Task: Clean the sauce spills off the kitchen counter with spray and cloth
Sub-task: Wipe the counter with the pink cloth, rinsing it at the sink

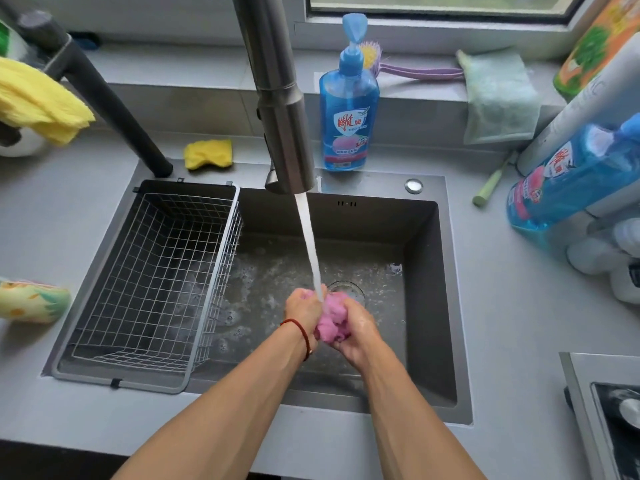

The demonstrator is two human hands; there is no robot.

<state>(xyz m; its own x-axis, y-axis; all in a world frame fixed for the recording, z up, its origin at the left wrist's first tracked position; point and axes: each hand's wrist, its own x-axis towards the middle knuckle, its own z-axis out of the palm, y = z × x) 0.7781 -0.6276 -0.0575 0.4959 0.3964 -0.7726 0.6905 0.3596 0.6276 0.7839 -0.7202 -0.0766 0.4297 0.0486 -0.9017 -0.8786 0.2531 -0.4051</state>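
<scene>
Over the dark grey rectangular steel sink (pixel 426 271), both forearms reach in. The left hand (pixel 304 311) and right hand (pixel 356 336) curl tightly around a crumpled wet pink cloth (pixel 330 318), bunched between them above the sink's foamy, wet floor. A white stream of water (pixel 310 242) lands on the cloth. A white wire-mesh basket (pixel 156 282) fills the sink's left side. Behind the sink stand the brushed-metal tap (pixel 280 116), a blue translucent pump bottle (pixel 348 109) and a yellow sponge (pixel 207 154).

Wire basket (pixel 152 282) sits at nine o'clock in the sink (pixel 426 271); yellow sponge (pixel 207 154) at eleven, blue soap bottle (pixel 348 109) at twelve.
</scene>
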